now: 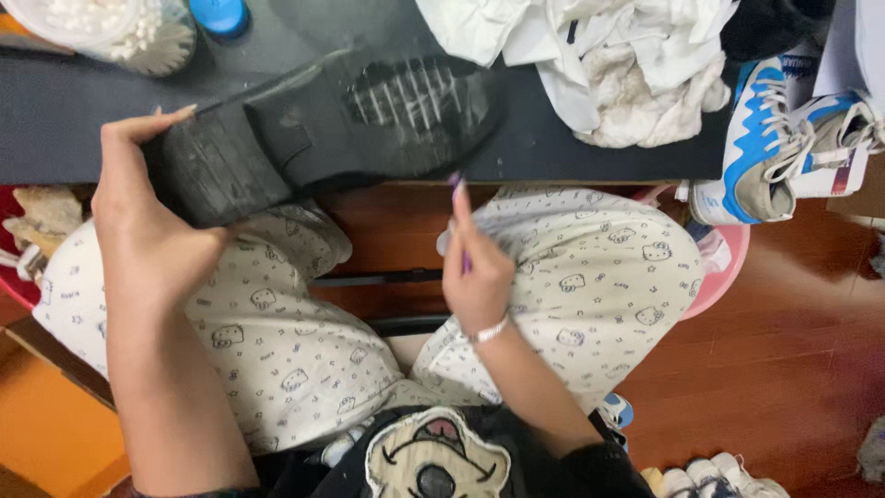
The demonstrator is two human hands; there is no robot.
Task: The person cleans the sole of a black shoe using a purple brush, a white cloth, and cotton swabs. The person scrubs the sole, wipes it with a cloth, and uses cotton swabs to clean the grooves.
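Shoe: the black shoe (332, 129) lies sole-up, its heel block toward our left and its worn tread facing the camera. It spans the near edge of the dark table (55, 120), above our lap.
Left hand: our left hand (152, 231) wraps the heel end, thumb on the near side and fingers over the top edge. We judge this grip steadies the shoe and tilts its sole toward us.
Right hand: our right hand (475, 277) is closed around a thin purple tool (458, 198), whose tip points up toward the sole's front rim. We cannot tell what kind of tool it is, nor whether the tip touches the shoe.
Support: the table edge appears to bear part of the shoe's weight, so one hand suffices to hold it.
Behind the shoe: crumpled white cloths (608, 65) lie just beyond the toe. A clear tub of cotton swabs (111, 32) and a blue cap (221, 17) sit at the far left.
Right side: a blue and white sneaker (765, 138) rests at the table's end, above a pink basin (724, 267).
Obstructions: the cloths crowd the toe end; our knees in patterned trousers (590, 267) sit close beneath.
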